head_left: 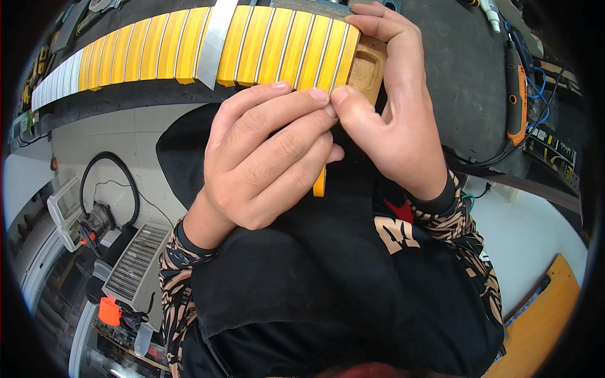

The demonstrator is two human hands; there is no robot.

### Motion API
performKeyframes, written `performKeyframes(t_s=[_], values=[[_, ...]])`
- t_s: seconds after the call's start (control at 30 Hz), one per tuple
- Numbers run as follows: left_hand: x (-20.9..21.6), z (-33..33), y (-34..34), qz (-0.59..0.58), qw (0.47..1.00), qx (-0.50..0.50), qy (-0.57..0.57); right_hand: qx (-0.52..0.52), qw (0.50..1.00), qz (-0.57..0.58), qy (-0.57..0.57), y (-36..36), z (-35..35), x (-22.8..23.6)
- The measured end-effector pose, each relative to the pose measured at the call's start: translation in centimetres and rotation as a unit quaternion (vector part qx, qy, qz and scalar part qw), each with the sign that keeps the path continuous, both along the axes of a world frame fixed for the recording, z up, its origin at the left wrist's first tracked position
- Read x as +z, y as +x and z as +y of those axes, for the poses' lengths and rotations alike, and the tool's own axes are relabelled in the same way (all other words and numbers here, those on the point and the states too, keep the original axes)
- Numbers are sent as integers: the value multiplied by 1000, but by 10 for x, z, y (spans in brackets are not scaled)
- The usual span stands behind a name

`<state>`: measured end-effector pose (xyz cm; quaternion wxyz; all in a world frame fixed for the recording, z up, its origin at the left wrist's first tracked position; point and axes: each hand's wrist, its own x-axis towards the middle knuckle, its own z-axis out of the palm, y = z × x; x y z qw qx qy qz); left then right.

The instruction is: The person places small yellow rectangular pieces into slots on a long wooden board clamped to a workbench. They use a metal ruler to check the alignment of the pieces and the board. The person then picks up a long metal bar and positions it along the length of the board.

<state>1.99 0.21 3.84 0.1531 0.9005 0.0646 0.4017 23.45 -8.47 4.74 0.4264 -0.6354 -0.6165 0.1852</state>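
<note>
Works at a fretted neck (170, 50) sweeping from one o'clock round to ten, striped with yellow tape (252, 47), probably to guard its face. Clasps its one-o'clock end with a widely spread right hand (406, 107), likely for steadiness. Bunches the left hand (268, 157) narrowly at the near edge, seemingly pinching a yellow strip (319, 183) hanging toward six. Has a silver metal strip (217, 41) crosswise at eleven.

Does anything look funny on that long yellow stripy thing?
Yes: a flat silver strip lies across the yellow striped board and pokes past its near edge, wider than the thin metal lines. The board's left end looks whitish, not yellow.
</note>
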Motion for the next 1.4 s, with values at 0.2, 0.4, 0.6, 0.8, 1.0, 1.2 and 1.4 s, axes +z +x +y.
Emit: performKeyframes(t_s=[0.2, 0.4, 0.6, 0.8, 1.0, 1.2, 1.4], values=[[-1, 0, 1, -3, 1000, 0, 3, -40, 999, -9, 29, -4, -3, -6], [-1, -1, -1, 19, 1000, 5, -7, -62, 998, 30, 14, 5, 18, -1], [-3, 1, -2, 20, 1000, 7, 8, -101, 994, 31, -6, 6, 24, 7], [-6, 2, 0, 9, 1000, 9, 11, -128, 990, 45, 45, -10, 31, 2], [-5, 2, 0, 10, 1000, 6, 3, -80, 987, 132, 43, -26, 15, -1], [-6, 2, 0, 11, 1000, 3, 0, -41, 995, 87, 1, 12, 5, -18], [-7, 1, 1, 4, 1000, 11, 10, -98, 995, 4, -23, 20, 30, 10]])
